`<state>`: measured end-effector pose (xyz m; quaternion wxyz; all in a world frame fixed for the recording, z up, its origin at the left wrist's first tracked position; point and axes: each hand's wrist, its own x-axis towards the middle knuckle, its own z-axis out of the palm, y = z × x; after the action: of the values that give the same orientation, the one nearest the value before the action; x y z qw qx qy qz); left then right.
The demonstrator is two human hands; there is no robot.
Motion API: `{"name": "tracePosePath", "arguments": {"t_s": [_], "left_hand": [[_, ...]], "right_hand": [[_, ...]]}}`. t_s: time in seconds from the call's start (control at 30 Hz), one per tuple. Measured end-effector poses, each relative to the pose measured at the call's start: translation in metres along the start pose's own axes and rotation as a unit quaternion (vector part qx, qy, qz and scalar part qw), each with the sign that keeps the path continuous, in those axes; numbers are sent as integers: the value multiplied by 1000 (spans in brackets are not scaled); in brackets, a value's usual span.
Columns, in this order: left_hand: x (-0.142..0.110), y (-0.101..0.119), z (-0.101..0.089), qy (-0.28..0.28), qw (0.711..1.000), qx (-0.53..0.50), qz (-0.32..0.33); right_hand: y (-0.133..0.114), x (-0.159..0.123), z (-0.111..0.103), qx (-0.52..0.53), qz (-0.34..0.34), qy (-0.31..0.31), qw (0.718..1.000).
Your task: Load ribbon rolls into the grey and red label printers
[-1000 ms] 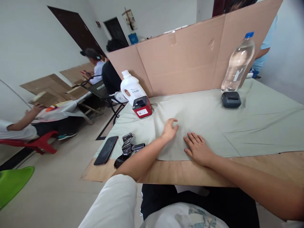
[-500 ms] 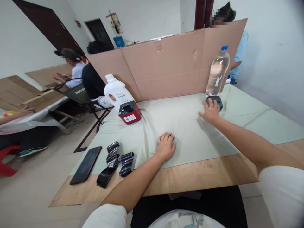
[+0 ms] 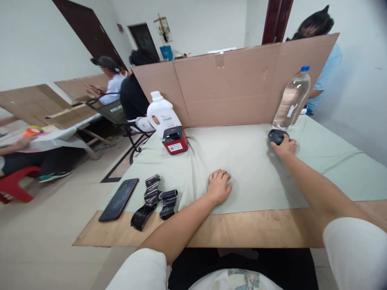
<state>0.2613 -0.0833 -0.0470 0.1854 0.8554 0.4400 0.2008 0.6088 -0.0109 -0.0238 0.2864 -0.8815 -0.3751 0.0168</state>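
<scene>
My right hand reaches to the far right of the table, its thumb and fingers around a small black rounded object. What kind of thing it is I cannot make out. Just behind it a clear bottle with a blue cap leans towards the cardboard. My left hand lies palm down on the pale green cloth, fingers stretched and holding nothing. To its left are curled strips of shiny black film and a dark phone.
A cardboard panel stands along the table's back. Before it, at the left, are a white handled jug and a red and black box. Bare wood edges the table's front. Other people sit beyond the panel and at the left table.
My right hand has gone from lying over the black object with spread fingers to gripping it between thumb and fingers. My left hand stays on the cloth. The view has shifted left.
</scene>
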Motion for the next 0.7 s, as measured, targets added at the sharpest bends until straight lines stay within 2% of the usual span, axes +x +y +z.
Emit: {"name": "tracePosePath", "arguments": {"t_s": [0.07, 0.13, 0.2, 0.27, 0.33, 0.37, 0.43, 0.53, 0.6, 0.7], "left_hand": [[3, -5, -2, 52, 994, -96, 3], [6, -9, -5, 93, 965, -245, -16], [7, -9, -8, 82, 899, -425, -66], [6, -4, -11, 24, 805, -582, -113], [2, 2, -15, -28, 726, -674, -132], [0, 5, -17, -38, 705, -696, -134], [-4, 9, -21, -18, 699, -702, -135], [-6, 8, -24, 46, 734, -666, -123], [-5, 5, -24, 50, 753, -647, -108], [-4, 1, -19, 20, 785, -614, -80]], "right_hand": [[-8, -20, -4, 33, -52, -21, 998], [-16, -50, -7, 81, -149, -49, 984], [-25, -91, -10, 121, -255, -63, 957], [-33, -138, -15, 136, -341, -71, 927], [-42, -183, -20, 129, -403, -74, 903], [-45, -203, -22, 122, -427, -77, 893], [-48, -230, -26, 115, -453, -89, 879], [-48, -241, -25, 165, -445, -139, 869], [-46, -233, -21, 234, -389, -174, 874], [-43, -220, -10, 310, -299, -217, 876]]}}
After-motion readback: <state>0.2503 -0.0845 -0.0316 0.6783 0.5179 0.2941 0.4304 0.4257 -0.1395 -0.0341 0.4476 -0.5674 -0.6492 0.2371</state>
